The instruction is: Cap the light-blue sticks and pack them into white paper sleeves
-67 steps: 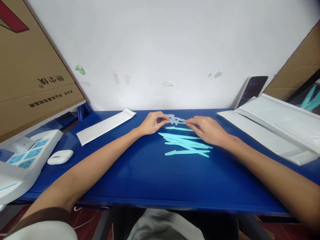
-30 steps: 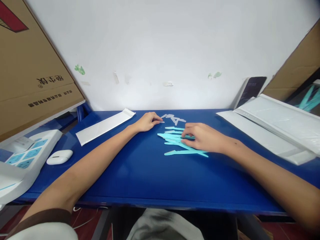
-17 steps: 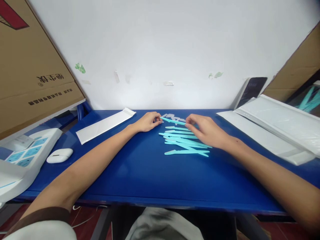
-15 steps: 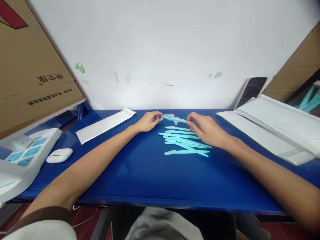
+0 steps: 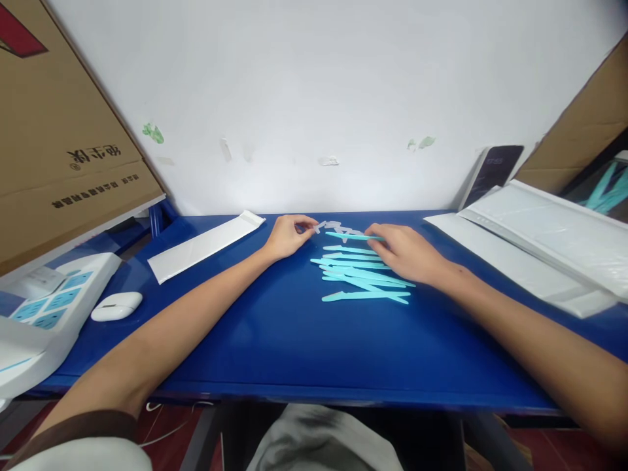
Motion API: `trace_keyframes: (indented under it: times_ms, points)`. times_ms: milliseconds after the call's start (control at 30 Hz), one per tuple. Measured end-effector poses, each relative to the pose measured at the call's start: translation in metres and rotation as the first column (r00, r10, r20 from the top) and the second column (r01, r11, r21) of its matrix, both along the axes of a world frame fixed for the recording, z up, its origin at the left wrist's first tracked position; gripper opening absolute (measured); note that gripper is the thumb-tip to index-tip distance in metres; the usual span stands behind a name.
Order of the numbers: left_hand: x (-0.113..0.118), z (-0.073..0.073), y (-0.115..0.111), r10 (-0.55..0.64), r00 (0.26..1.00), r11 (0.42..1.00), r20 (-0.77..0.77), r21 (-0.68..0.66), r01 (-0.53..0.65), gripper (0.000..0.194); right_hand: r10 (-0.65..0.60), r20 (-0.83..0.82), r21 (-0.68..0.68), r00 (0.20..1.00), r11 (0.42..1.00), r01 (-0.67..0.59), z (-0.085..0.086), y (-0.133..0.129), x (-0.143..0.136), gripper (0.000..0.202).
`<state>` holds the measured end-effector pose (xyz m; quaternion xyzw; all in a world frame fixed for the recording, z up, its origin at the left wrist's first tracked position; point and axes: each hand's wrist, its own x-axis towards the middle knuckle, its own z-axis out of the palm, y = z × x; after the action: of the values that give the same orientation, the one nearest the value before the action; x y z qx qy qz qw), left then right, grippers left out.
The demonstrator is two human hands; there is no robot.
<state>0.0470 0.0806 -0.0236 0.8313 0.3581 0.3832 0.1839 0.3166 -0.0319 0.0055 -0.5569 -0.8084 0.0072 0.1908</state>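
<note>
My right hand [image 5: 405, 248] is closed on the handle end of a turquoise eyebrow razor [image 5: 349, 236], its blade end pointing left. Left of it, my left hand [image 5: 289, 235] pinches a small clear plastic blade cap [image 5: 318, 227] between thumb and fingertips. A gap separates the razor tip from that hand. Several more clear caps [image 5: 333, 224] lie loose on the table behind the razor. Nearer to me, a pile of turquoise eyebrow razors [image 5: 363, 278] lies mostly crosswise, some overlapping.
On the blue table [image 5: 294, 347], a white sleeve [image 5: 206, 247], an earbud case [image 5: 116, 306] and a power strip [image 5: 63, 314] lie left. White packaging [image 5: 554, 248] and a leaning phone [image 5: 493, 173] are right. A cardboard box [image 5: 73, 131] stands left; a white wall [image 5: 314, 98] closes the back.
The razor's blade end has come away from my left fingers and shifted slightly right with my right hand. A clear cap now shows in my left fingertips.
</note>
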Motion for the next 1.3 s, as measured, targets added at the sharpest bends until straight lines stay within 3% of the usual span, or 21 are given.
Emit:
trace_keyframes:
  times_ms: [233,400,767,867,1000,1133,1300]
  points:
    - [0.0,-0.001,-0.006,-0.124,0.961,0.974,-0.249,0.155,0.165,0.017,-0.051,0.104,0.033,0.993,0.998,0.048,0.0,0.0,0.0,0.033]
    - [0.001,-0.003,-0.004,-0.094,0.961,0.954,-0.262,0.251,0.162,0.014,-0.08,0.166,0.035,0.983,0.997,0.075,0.002,-0.003,-0.003,0.036]
    - [0.002,-0.003,-0.008,-0.134,0.956,0.927,-0.259,0.309,0.214,0.017,-0.098,0.143,0.037,0.985,0.995,0.094,0.0,-0.001,-0.001,0.036]
    - [0.008,0.003,-0.013,-0.163,0.962,0.941,-0.218,0.26,0.218,0.017,-0.07,0.136,0.054,0.988,0.997,0.063,-0.002,-0.003,-0.005,0.035]
    - [0.022,0.017,-0.023,-0.215,0.976,0.974,-0.035,0.062,0.217,0.017,0.011,0.069,0.11,0.998,0.994,-0.019,-0.001,-0.004,-0.008,0.036]
    - [0.028,0.024,-0.027,-0.253,0.966,0.965,-0.045,-0.083,0.248,0.024,0.09,-0.002,0.107,0.996,0.99,-0.089,0.0,-0.001,-0.003,0.036]
    - [0.017,0.018,-0.013,-0.098,0.995,0.993,-0.016,-0.069,0.097,0.028,0.051,0.093,-0.012,0.994,0.999,-0.05,-0.005,0.002,-0.001,0.035]
